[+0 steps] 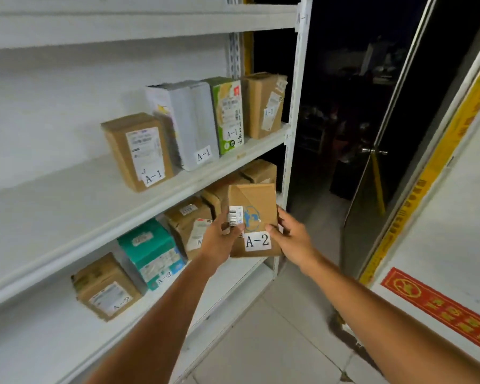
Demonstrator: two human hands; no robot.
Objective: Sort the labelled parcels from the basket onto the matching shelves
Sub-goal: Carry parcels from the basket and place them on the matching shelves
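The left thumb (pixel 229 228) lies across the front of a small brown parcel (pixel 257 202), just under its barcode sticker (pixel 235 216). The other fingers of the left hand (pixel 219 239) are curled round the parcel's left edge, out of sight behind it. The right thumb (pixel 272 231) presses the front face beside the white A-2 label (pixel 257 241), and the right hand (pixel 293 238) wraps the right edge. Both hands grip the parcel between them and hold it upright, label facing the camera, with both forearms stretched forward.

The parcel sits at the right end of the lower shelf (pixel 233 281); whether its bottom touches the board cannot be told. Directly behind it stand more brown boxes (pixel 259 170), partly hidden. To its left, behind the left hand, is a brown carton (pixel 187 217), then a teal box (pixel 150 250), and farthest left a brown box marked A-2 (pixel 106 289).

Above the parcel, on the upper shelf (pixel 81 206), stands a row marked A-1. A brown box (pixel 263 103) is right above it, with a green box (pixel 229 115) and a white parcel (pixel 189 123) further left. A tilted brown box (pixel 137 152) stands farthest left.

To the parcel's right rises the white shelf post (pixel 297 106), and beyond it a dark doorway with a door handle (pixel 372 151). Lower right of the parcel, a red sticker (pixel 441 303) is fixed to a white panel, and pale floor tiles (pixel 275 342) lie below.
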